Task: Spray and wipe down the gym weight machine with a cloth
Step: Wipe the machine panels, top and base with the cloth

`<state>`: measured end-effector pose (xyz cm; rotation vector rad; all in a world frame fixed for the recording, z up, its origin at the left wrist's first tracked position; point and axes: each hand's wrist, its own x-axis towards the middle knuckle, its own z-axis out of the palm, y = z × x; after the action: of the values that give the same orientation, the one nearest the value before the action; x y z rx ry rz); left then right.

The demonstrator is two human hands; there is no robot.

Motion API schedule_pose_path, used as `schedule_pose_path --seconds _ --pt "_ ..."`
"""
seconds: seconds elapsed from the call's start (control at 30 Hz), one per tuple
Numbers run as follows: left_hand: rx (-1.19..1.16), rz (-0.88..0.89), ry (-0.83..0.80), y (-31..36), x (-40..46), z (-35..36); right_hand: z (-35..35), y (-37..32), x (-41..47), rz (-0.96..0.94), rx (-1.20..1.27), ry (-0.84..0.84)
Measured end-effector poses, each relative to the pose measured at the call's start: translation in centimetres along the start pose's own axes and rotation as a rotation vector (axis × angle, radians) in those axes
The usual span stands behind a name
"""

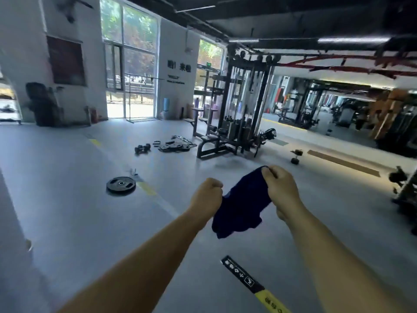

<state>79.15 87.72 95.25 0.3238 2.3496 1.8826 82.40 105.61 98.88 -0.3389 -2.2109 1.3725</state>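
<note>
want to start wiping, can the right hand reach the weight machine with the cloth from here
Probably not yet. The right hand grips the cloth well short of the weight machine, with open floor between; nothing blocks walking closer.

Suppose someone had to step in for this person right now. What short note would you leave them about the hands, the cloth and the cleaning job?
Left hand: grips one edge of the dark blue cloth.
Right hand: pinches the cloth's upper corner; the cloth hangs spread between both hands, in the air above the grey floor.
Weight machine: stands across the room ahead, well away from the hands. Weight plates and dumbbells lie on the floor beside it; one plate lies nearer, to the left.
Spray bottle: none in view.
Done: cloth in hand.
Left: reach the machine, spray it, wipe it down. Nothing shows any wiping has begun.
</note>
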Motion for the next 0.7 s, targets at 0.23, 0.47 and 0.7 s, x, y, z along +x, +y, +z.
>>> schedule_pose_path --seconds 0.23,0.47,0.7 --pt "0.057 0.101 -0.044 -1.2 8.1 1.0 5.8 0.6 10.1 -0.316 -0.045 -0.486" --pt "0.158 -0.043 0.313 -4.6 14.1 -0.7 11.3 3.2 19.5 -0.638 -0.278 -0.707" --pt "0.622 -0.07 0.502 -8.4 20.4 -7.0 20.6 5.2 27.3 -0.671 -0.296 -0.733"
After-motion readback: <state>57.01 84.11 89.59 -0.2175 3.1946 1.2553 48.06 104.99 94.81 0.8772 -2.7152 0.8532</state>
